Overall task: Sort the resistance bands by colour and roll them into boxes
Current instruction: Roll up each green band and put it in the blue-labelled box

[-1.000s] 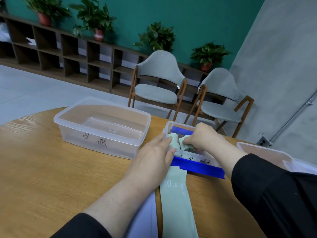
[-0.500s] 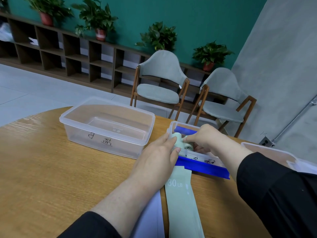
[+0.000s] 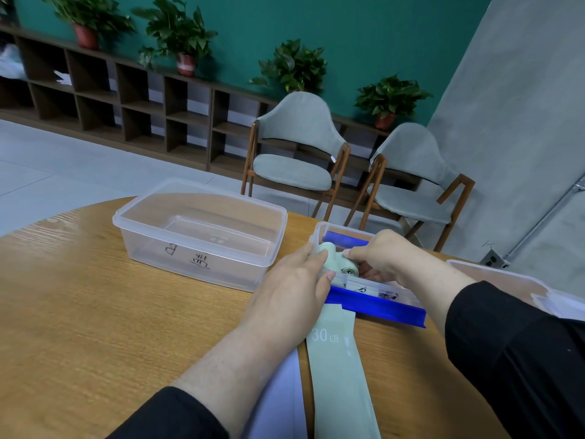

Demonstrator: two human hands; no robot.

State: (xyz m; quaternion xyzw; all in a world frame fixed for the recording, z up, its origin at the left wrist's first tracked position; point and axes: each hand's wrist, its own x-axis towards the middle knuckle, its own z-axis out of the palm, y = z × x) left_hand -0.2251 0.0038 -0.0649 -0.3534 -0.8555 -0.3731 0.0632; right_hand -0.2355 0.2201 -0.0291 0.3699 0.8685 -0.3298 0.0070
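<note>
Both hands grasp the green band (image 3: 335, 353) at its roll: left hand (image 3: 296, 283) steadies one end, right hand (image 3: 378, 256) pinches the other, likely to keep it tight. The roll sits over the box (image 3: 323, 231) rim; the tail trails along the worktop (image 3: 95, 312), unobstructed.

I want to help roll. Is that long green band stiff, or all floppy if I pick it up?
Probably floppy: the green band lies flat and thin on the table, and its far end curls into a tight roll between the left hand and right hand. The roll might unwind if released.
</note>
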